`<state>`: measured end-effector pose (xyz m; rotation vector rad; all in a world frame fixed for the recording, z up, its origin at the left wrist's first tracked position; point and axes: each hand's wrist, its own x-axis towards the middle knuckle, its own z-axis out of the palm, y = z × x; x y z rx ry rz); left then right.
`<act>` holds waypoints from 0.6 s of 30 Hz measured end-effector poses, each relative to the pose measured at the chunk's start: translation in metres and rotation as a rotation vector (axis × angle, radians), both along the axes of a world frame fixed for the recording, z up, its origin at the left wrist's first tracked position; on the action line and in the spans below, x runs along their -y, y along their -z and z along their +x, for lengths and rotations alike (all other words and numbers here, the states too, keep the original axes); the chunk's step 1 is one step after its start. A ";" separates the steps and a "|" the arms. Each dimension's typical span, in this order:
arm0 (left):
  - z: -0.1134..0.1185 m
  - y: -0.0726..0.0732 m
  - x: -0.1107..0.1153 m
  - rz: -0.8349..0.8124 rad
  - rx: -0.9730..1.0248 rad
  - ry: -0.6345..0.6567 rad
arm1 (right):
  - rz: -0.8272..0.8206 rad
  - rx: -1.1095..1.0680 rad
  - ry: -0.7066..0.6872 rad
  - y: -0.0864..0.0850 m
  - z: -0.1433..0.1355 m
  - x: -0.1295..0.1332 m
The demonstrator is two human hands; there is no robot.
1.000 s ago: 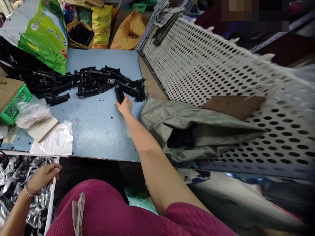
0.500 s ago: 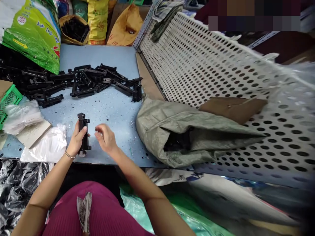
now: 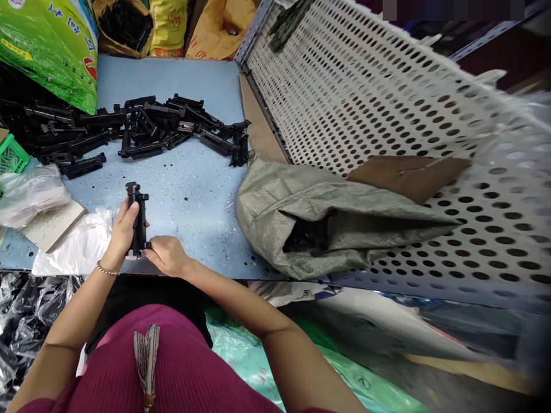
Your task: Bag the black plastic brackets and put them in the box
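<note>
My left hand [image 3: 123, 229] is wrapped round a long black part [image 3: 138, 223], held upright over the front edge of the blue table [image 3: 198, 195]. At the lower right end of that part, my right hand [image 3: 169, 255] is closed, its thumb and bent index finger against a small protruding piece. Several similar black parts [image 3: 150, 126] lie in a loose heap farther back on the table. Clear plastic bags [image 3: 81, 244] lie just left of my left hand.
A grey-green woven sack [image 3: 275, 212] with black parts inside sits at the right, against a white perforated panel [image 3: 365, 92]. A green bag [image 3: 55, 51], a green basket [image 3: 15, 156] and cardboard [image 3: 54, 225] are at the left. An open sack [image 3: 101, 40] stands behind.
My right hand has moved left and closed in on the lower end of the black part, where before it was apart from it. The view has shifted slightly.
</note>
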<state>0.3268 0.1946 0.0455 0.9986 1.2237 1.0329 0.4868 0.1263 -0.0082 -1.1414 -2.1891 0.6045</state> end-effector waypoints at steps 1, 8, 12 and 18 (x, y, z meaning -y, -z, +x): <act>-0.002 0.006 -0.004 0.035 -0.023 -0.002 | -0.103 -0.034 -0.031 0.000 0.000 -0.003; 0.016 0.068 0.013 0.156 -0.706 0.186 | -0.001 0.143 0.281 -0.017 0.014 -0.172; 0.041 0.091 0.041 0.354 -0.892 0.291 | 0.052 0.419 0.383 -0.020 0.017 -0.274; 0.033 0.084 0.001 0.221 -0.230 0.078 | 0.057 0.423 0.389 -0.012 0.007 -0.227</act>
